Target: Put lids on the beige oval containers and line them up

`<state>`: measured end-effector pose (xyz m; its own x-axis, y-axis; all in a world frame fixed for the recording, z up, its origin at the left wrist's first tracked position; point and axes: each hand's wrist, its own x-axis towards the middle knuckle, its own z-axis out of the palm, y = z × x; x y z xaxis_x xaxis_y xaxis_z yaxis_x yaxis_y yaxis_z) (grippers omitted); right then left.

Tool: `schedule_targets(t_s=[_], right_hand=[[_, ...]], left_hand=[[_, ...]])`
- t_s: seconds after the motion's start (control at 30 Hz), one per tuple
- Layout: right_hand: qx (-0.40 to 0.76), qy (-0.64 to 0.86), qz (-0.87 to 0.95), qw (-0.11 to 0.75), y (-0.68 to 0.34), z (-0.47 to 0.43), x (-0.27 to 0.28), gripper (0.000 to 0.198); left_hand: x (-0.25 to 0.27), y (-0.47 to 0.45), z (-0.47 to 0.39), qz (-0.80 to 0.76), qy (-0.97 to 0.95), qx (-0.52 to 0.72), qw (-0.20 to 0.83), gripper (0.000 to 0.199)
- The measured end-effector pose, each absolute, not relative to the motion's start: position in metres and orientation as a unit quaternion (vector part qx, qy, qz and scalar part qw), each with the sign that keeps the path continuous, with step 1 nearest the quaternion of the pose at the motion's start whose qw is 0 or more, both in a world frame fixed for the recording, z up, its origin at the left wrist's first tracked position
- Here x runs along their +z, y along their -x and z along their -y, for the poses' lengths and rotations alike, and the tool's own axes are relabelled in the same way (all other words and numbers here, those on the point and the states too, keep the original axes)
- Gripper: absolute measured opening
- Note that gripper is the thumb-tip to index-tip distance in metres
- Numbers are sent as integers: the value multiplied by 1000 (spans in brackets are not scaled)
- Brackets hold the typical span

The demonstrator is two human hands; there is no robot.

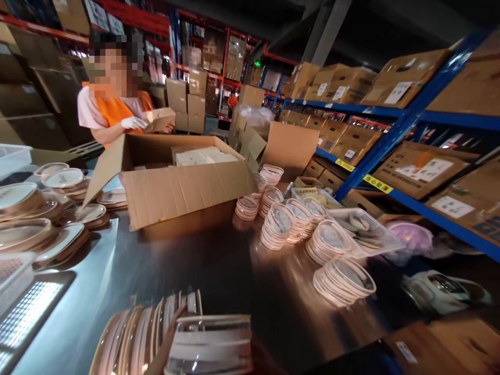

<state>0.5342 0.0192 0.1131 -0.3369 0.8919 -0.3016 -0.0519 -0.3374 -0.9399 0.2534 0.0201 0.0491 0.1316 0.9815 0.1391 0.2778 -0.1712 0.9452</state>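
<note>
At the bottom edge, a row of shallow rimmed dishes stands on its side, pale with brown rims and glossy as if wrapped. Against it, on the right, is a shorter stack of wrapped dishes. A blurred finger-like strip, perhaps my left hand, lies between the two groups. A dark patch at the short stack's right side may be my right hand. Neither hand's grip can be made out. Further off, an open cardboard carton on the dark metal table holds pale packages.
Stacks of round wrapped dishes line the table's right side, beside a white basket. More dishes and a plastic crate stand left. Beyond the carton, a person in an orange vest holds a small box. Blue shelving carries cartons.
</note>
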Motion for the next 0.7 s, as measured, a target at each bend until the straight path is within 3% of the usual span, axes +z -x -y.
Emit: schedule_targets(t_s=[0.13, 0.3, 0.4, 0.47, 0.6, 0.7], right_hand=[[590, 536, 497, 342, -543, -27, 107, 65], [293, 566, 746, 193, -521, -37, 112, 31], [172, 504, 829, 171, -488, -32, 104, 20], [148, 443, 858, 215, -477, -29, 99, 24], [95, 436, 823, 352, -506, -39, 99, 39], [40, 398, 853, 334, -547, -54, 89, 63]], left_hand=[[23, -242, -28, -490, -682, 434, 327, 59], [39, -262, -45, -475, -803, 359, -20, 63], [63, -289, -44, -465, -820, 299, -150, 61], [70, -301, -42, -453, -828, 295, -147, 60], [60, -301, -45, -479, -800, 362, 17, 52], [46, -290, -50, -469, -752, 438, 148, 50]])
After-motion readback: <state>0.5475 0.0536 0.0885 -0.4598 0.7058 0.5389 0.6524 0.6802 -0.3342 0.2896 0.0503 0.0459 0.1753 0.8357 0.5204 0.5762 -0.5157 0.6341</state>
